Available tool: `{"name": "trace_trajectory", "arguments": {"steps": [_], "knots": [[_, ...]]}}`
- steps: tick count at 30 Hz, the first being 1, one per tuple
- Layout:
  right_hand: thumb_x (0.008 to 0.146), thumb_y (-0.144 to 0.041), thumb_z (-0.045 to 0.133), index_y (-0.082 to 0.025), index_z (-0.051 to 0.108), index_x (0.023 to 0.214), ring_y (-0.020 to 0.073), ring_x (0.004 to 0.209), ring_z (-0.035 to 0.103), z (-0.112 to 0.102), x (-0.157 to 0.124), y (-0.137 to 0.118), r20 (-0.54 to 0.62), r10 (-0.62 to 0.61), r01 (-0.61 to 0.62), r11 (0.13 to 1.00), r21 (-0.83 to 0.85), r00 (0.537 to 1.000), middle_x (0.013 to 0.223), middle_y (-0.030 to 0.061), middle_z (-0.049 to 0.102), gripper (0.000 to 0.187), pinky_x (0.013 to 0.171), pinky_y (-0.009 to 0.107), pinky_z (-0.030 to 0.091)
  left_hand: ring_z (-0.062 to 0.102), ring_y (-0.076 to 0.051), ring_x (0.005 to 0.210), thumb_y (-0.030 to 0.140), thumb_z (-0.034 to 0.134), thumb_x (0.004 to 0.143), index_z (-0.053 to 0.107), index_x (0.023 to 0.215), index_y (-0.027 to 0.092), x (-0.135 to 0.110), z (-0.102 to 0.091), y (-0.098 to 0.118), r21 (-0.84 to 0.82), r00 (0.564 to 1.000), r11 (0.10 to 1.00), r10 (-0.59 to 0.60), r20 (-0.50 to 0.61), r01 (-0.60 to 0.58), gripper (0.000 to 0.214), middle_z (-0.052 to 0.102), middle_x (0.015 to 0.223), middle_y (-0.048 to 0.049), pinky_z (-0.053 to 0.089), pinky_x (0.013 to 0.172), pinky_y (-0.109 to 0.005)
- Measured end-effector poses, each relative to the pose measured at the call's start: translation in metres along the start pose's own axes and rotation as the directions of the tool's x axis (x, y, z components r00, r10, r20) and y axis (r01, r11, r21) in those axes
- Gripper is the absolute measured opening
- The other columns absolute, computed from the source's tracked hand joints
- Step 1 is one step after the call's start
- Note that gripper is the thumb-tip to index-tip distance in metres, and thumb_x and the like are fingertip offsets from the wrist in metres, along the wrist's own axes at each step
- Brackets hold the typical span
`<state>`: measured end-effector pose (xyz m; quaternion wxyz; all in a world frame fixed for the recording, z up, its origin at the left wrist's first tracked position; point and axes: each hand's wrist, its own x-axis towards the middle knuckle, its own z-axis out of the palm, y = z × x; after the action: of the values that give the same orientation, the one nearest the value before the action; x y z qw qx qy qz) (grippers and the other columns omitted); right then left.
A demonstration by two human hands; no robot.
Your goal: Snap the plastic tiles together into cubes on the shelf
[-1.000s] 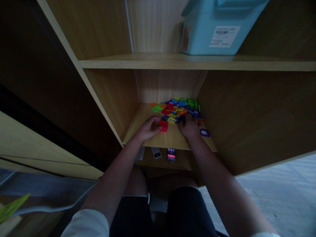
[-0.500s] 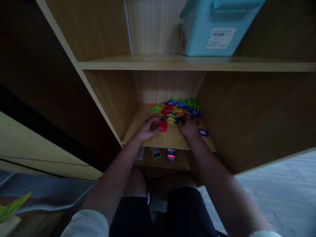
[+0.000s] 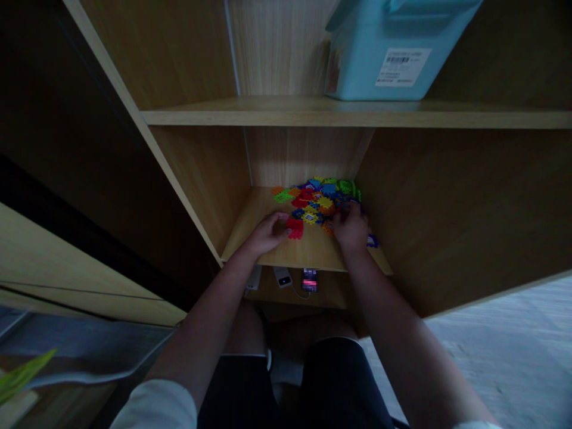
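A heap of colourful notched plastic building pieces [image 3: 313, 201] lies on the lower shelf towards its back right. My left hand [image 3: 269, 232] is at the front left of the heap, thumb and fingers closed on a red plastic building piece [image 3: 295, 229]. My right hand [image 3: 352, 230] reaches into the right side of the heap with its fingers bent inward. Whatever is between those fingertips is hidden by the hand and too dark to make out. A purple piece [image 3: 372, 241] shows partly, just right of my right hand.
Overhead, a light-blue plastic box [image 3: 379, 65] with a white label stands on the upper shelf [image 3: 268, 117]. Below the lower shelf [image 3: 304, 253] lie a lit phone [image 3: 310, 280] and a white device [image 3: 282, 277] with a cable. Wooden side panels enclose the compartment on both sides.
My right hand has shifted slightly right over the heap, now partly covering the purple piece and uncovering an orange one. My left hand keeps the red piece in almost the same place.
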<state>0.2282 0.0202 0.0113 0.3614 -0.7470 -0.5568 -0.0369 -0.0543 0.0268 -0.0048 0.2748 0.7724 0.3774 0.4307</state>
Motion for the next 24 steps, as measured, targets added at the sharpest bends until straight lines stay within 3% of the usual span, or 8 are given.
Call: {"name": "trace_trajectory", "arguments": {"steps": [7, 14, 17, 20, 24], "knots": [[0.101, -0.033, 0.048, -0.021, 0.058, 0.150, 0.0344, 0.109, 0.065, -0.0002, -0.0024, -0.0028, 0.075, -0.025, 0.030, 0.997, -0.068, 0.997, 0.118, 0.0168, 0.074, 0.052, 0.097, 0.047, 0.049, 0.066, -0.029, 0.128, 0.042, 0.077, 0.093, 0.066, 0.127, 0.023, 0.0001, 0.0012, -0.0062, 0.030, 1.000, 1.000, 0.010, -0.002, -0.010, 0.040, 0.071, 0.134, -0.0118, 0.048, 0.116, -0.055], [0.095, -0.025, 0.051, -0.026, 0.049, 0.160, 0.0386, 0.121, 0.059, -0.0020, -0.0042, -0.0049, 0.097, -0.079, 0.088, 0.992, -0.085, 0.992, 0.135, 0.0191, 0.066, 0.065, 0.102, 0.055, 0.045, 0.066, -0.030, 0.126, 0.046, 0.078, 0.093, 0.066, 0.127, 0.024, 0.0001, 0.0010, -0.0038, 0.023, 0.999, 0.999, 0.037, -0.007, -0.037, 0.042, 0.072, 0.132, -0.0123, 0.049, 0.115, -0.057], [0.094, -0.025, 0.053, -0.021, 0.056, 0.153, 0.0395, 0.120, 0.058, -0.0001, -0.0043, -0.0055, 0.086, -0.076, 0.083, 0.994, -0.072, 0.993, 0.131, 0.0207, 0.067, 0.059, 0.101, 0.056, 0.045, 0.067, -0.030, 0.124, 0.047, 0.078, 0.093, 0.067, 0.125, 0.024, -0.0005, 0.0007, -0.0019, 0.015, 0.999, 0.999, 0.041, -0.013, -0.041, 0.041, 0.073, 0.130, -0.0124, 0.050, 0.113, -0.057], [0.093, -0.025, 0.052, -0.014, 0.067, 0.134, 0.0383, 0.115, 0.061, 0.0012, -0.0042, -0.0057, 0.023, -0.035, 0.035, 0.999, -0.023, 0.999, 0.121, 0.0215, 0.071, 0.044, 0.100, 0.055, 0.047, 0.068, -0.030, 0.123, 0.046, 0.078, 0.093, 0.067, 0.124, 0.024, -0.0006, 0.0006, -0.0027, 0.030, 0.999, 0.999, 0.034, -0.022, -0.034, 0.040, 0.073, 0.129, -0.0124, 0.051, 0.113, -0.056], [0.094, -0.030, 0.054, -0.013, 0.072, 0.113, 0.0378, 0.106, 0.064, 0.0011, -0.0029, -0.0017, -0.070, -0.001, 0.003, 1.000, 0.026, 0.998, 0.104, 0.0204, 0.074, 0.031, 0.095, 0.053, 0.050, 0.068, -0.029, 0.122, 0.043, 0.077, 0.094, 0.067, 0.126, 0.023, 0.0003, 0.0009, -0.0052, 0.040, 0.999, 0.998, 0.052, -0.017, -0.051, 0.039, 0.073, 0.130, -0.0126, 0.052, 0.112, -0.055]]}}
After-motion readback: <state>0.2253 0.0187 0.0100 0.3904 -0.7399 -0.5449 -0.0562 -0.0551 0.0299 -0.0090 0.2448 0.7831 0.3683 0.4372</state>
